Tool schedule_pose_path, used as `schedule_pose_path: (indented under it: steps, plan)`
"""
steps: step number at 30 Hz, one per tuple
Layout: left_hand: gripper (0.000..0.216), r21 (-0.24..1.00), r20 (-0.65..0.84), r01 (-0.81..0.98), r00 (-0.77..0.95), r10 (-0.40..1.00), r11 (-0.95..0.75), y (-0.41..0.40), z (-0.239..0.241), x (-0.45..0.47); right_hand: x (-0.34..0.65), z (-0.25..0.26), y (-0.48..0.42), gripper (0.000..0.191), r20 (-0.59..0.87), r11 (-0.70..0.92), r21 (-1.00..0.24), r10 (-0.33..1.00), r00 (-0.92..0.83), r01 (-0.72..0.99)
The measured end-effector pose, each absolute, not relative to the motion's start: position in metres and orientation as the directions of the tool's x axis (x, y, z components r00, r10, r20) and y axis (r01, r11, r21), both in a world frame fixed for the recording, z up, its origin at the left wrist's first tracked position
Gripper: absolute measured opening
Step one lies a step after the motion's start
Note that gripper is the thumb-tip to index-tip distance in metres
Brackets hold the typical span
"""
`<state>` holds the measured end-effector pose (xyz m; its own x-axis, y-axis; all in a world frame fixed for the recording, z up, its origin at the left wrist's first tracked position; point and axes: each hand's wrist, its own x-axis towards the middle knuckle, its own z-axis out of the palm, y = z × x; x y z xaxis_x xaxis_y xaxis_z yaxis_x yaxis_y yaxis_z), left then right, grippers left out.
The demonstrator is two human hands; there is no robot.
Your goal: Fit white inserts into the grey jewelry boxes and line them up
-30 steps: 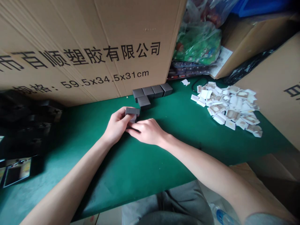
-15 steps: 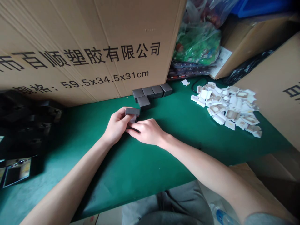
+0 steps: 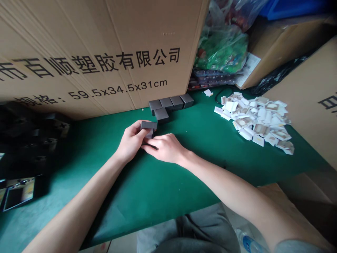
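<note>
My left hand (image 3: pixel 132 140) is closed around a small dark grey box (image 3: pixel 149 125), thumb across its near side. The box seems to stand open, with a lighter grey face showing by the thumb. My right hand (image 3: pixel 170 148) has its fingers pinched at the lower near edge of the same box; the fingertips are partly hidden. Just beyond the hands, several closed dark boxes (image 3: pixel 166 103) form a row against the carton, with one more dark box (image 3: pixel 161 115) in front of them.
A large printed cardboard carton (image 3: pixel 100 42) walls off the back of the green table (image 3: pixel 147 189). White paper pieces (image 3: pixel 258 117) lie heaped at the right. Dark open boxes (image 3: pixel 28 140) are stacked at the left. Bags of green items (image 3: pixel 223 49) stand at the back right.
</note>
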<state>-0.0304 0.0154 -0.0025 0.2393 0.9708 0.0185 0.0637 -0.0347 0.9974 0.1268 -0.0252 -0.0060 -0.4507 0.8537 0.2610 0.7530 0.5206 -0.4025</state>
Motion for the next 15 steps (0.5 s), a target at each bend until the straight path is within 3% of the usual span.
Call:
schedule_pose_path:
  steps: [15]
  plan:
    - [0.019,0.999,0.004,0.052,0.230,0.973,-0.016,0.0142,0.0001,-0.0286,0.1272,-0.0048,-0.0254,0.034,0.258,0.525,-0.399,0.851,-0.458,0.751]
